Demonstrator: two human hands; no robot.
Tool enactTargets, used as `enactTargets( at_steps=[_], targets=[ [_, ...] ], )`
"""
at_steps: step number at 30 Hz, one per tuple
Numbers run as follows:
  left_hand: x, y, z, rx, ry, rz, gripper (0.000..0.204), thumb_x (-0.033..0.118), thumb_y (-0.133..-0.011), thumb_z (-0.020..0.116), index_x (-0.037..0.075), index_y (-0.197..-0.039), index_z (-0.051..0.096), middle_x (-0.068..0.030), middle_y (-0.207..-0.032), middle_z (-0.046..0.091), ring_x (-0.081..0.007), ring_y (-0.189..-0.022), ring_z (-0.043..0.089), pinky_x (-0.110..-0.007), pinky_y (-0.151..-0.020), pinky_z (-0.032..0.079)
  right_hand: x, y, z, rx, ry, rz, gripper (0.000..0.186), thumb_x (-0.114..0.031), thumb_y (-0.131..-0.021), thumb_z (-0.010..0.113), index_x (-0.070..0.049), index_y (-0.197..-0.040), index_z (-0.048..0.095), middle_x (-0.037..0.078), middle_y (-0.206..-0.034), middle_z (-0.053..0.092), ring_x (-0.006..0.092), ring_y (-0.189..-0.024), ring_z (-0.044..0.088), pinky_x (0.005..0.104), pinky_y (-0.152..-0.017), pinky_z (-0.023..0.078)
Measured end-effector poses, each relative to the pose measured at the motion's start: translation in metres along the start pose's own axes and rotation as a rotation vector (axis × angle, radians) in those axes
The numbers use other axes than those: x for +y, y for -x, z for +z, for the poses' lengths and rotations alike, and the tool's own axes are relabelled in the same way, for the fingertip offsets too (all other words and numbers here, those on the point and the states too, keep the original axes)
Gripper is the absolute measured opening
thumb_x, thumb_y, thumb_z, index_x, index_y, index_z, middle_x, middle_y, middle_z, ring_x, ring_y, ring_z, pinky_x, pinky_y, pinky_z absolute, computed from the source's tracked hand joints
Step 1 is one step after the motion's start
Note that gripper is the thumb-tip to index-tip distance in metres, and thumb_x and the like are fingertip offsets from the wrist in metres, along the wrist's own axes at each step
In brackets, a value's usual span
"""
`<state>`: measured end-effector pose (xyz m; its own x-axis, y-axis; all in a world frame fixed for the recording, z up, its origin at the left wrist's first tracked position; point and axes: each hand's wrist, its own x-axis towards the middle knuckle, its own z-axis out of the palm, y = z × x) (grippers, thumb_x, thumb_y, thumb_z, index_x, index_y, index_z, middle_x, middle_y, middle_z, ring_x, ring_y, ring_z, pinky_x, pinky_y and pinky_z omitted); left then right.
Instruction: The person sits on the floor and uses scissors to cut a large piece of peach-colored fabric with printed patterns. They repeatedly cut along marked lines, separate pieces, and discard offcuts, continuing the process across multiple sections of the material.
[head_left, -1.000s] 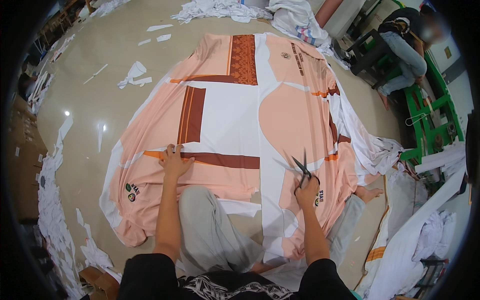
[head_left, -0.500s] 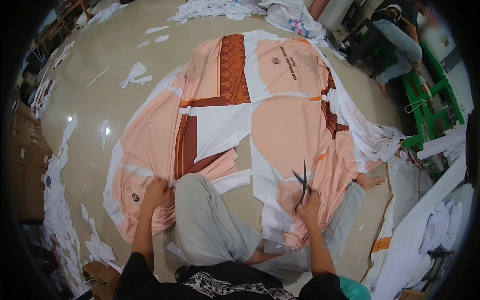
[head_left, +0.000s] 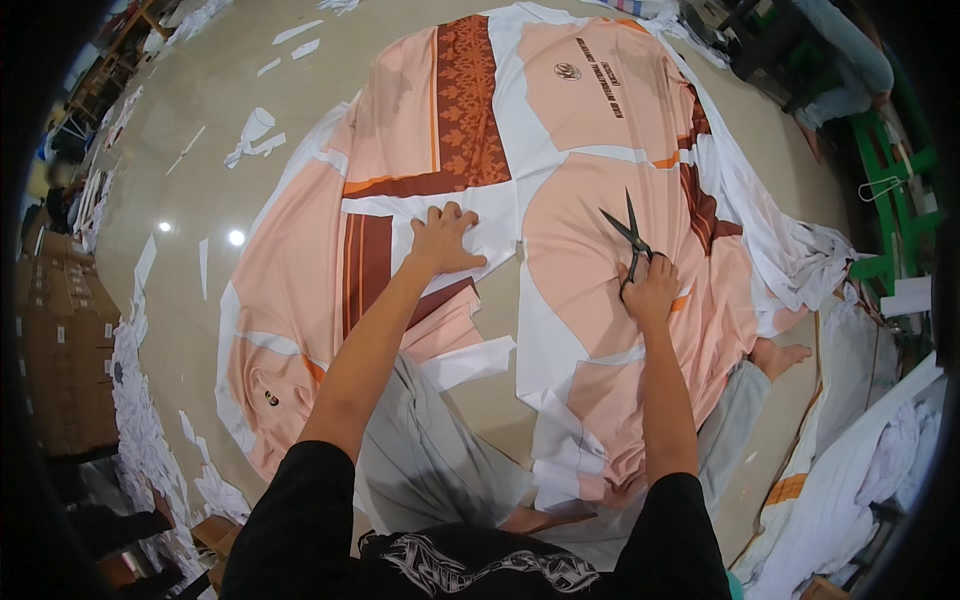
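A large peach fabric sheet (head_left: pixel 590 255) printed with garment-shaped panels lies spread on the floor in front of me. White gaps run between the panels, and brown and orange bands cross its left half. My left hand (head_left: pixel 443 240) rests on a white area of it, fingers spread, just below the patterned brown panel (head_left: pixel 466 110). Dark scissors (head_left: pixel 633 238) are in my right hand (head_left: pixel 652 288), blades apart and pointing away from me, over the right-hand peach panel. Below my left hand, a cut opening in the cloth shows the floor, beside a folded-over peach and white flap (head_left: pixel 468 362).
White scraps (head_left: pixel 255 130) are scattered on the floor at the left, near stacked cardboard boxes (head_left: pixel 62 340). White cloth (head_left: pixel 800 250) bunches along the right side, by a green metal frame (head_left: pixel 893 200). Another person's legs (head_left: pixel 845 65) show at the far right.
My left hand has gone from the lower left cloth up and right onto the white area, its fingers spreading. My right hand has moved forward with the scissors. The view has shifted too.
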<state>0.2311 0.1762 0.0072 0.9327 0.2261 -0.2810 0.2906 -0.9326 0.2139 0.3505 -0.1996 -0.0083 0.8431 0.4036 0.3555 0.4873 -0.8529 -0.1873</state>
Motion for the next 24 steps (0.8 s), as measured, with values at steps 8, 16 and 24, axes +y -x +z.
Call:
enactTargets(
  at_steps=[8, 16, 24],
  targets=[
    [0.05, 0.107, 0.028, -0.163, -0.026, 0.133, 0.088, 0.053, -0.065, 0.085, 0.025, -0.143, 0.055, -0.0111, -0.145, 0.044, -0.0413, -0.135, 0.041, -0.071, -0.101, 0.04, 0.044, 0.153, -0.069, -0.026, -0.042, 0.193, 0.056, -0.034, -0.079, 0.08, 0.006, -0.112, 0.058, 0.026, -0.114, 0.059, 0.0477, -0.114, 0.053, 0.0546, -0.102, 0.042],
    [0.042, 0.134, 0.023, -0.455, 0.376, 0.395, 0.084, 0.053, -0.074, 0.082, 0.013, -0.143, 0.055, -0.02, -0.144, 0.052, -0.0432, -0.133, 0.051, -0.053, -0.109, 0.044, 0.041, 0.237, -0.131, -0.211, 0.05, 0.372, 0.056, -0.031, -0.078, 0.079, 0.007, -0.112, 0.056, 0.027, -0.112, 0.059, 0.0495, -0.116, 0.052, 0.056, -0.099, 0.043],
    [-0.151, -0.007, -0.004, 0.367, 0.511, -0.125, 0.068, 0.044, -0.092, 0.071, 0.004, -0.143, 0.054, -0.0198, -0.146, 0.055, -0.039, -0.133, 0.053, -0.05, -0.112, 0.043, 0.007, 0.113, -0.069, -0.003, -0.055, 0.19, 0.06, -0.035, -0.084, 0.078, 0.008, -0.119, 0.056, 0.031, -0.113, 0.06, 0.0482, -0.111, 0.057, 0.0524, -0.098, 0.045]
  ],
)
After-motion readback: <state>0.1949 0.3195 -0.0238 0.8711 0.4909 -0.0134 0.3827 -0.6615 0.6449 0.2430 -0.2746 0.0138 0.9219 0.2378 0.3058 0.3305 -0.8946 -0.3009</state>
